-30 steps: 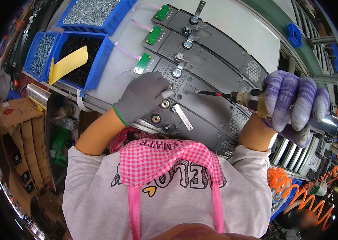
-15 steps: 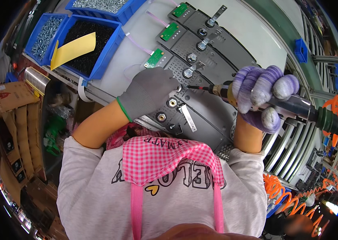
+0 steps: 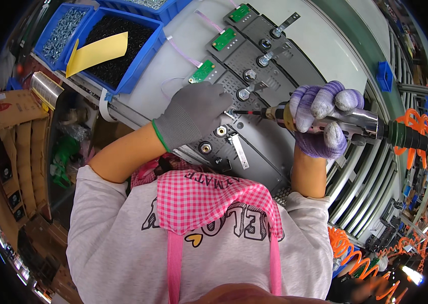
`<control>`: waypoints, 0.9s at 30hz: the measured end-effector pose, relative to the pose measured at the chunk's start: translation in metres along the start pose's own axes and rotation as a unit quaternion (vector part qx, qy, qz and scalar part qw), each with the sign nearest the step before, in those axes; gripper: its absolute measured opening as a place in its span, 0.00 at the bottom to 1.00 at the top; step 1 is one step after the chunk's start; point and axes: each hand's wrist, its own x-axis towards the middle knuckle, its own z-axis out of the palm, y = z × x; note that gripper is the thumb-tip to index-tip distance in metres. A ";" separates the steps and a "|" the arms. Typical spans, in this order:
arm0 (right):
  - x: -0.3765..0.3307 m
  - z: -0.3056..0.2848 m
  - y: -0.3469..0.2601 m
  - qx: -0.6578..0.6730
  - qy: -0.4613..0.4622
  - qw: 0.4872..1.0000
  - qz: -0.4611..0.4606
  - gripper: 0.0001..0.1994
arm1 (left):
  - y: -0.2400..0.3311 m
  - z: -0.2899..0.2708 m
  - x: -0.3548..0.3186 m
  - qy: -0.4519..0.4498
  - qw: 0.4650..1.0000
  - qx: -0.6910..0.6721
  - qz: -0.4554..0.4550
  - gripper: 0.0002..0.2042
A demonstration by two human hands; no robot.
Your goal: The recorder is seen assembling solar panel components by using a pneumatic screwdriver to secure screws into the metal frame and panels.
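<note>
My right hand, in a purple and white striped glove, is wrapped around a power screwdriver lying nearly level. Its thin dark bit points left, and the tip meets a small metal fitting on a dark grey metal panel. Beside that tip, my left hand in a grey glove rests on the panel with its fingers curled together. Whatever its fingertips pinch is hidden. Brass-centred round fittings and a flat silver tab sit nearer me on the same panel.
More dark panels run away to the far right, bearing green circuit boards and upright metal tabs. Blue bins of screws stand at the far left, with a yellow card on one. Orange coiled hoses hang at right.
The screwdriver and my right hand have shifted slightly left, bringing the bit tip onto the fitting by my left fingers. My left hand stays by that fitting. The whole view has shifted a little.
</note>
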 end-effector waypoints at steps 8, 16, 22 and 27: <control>0.002 0.005 0.001 -0.061 -0.018 0.998 0.017 0.22 | -0.002 0.012 0.000 0.004 1.000 -0.009 -0.011 0.15; 0.010 0.025 0.010 -0.074 -0.057 0.995 0.031 0.21 | -0.003 0.021 -0.002 0.054 0.998 -0.030 -0.024 0.15; 0.016 0.033 0.014 -0.113 -0.085 0.988 0.057 0.16 | -0.004 0.025 0.000 0.049 0.998 -0.039 -0.033 0.15; 0.013 0.035 0.014 -0.107 -0.050 0.991 0.063 0.16 | -0.006 0.024 -0.002 0.075 0.996 -0.047 -0.016 0.14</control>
